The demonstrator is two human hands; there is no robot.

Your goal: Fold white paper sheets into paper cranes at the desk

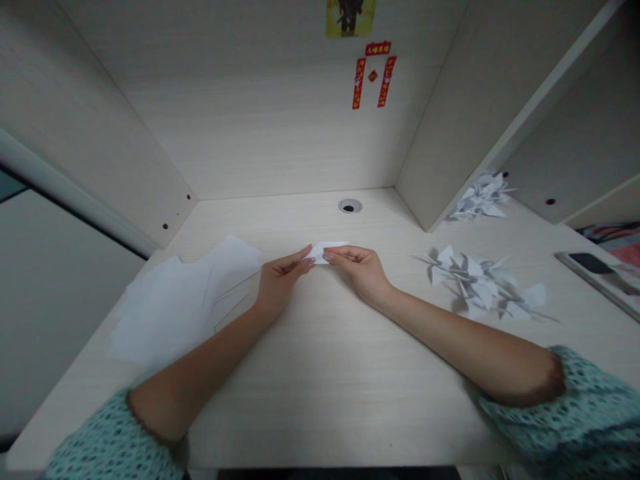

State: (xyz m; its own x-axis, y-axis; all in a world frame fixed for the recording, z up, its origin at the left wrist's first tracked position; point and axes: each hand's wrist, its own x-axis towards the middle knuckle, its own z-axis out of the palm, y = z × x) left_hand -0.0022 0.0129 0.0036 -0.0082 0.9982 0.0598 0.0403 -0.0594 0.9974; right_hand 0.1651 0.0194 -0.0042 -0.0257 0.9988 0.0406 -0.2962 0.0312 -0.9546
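A small folded piece of white paper (327, 250) is held just above the pale wooden desk (320, 393), in the middle. My left hand (280, 280) pinches its left end with the fingertips. My right hand (361, 267) pinches its right side, fingers curled over it. Both forearms reach in from the lower corners, in teal patterned sleeves.
A loose stack of white paper sheets (180, 300) lies left of my hands. Several folded paper cranes (483, 283) lie to the right, and another heap of cranes (481, 198) sits further back right. A phone (595, 265) rests at the far right. A cable hole (349, 206) is at the back.
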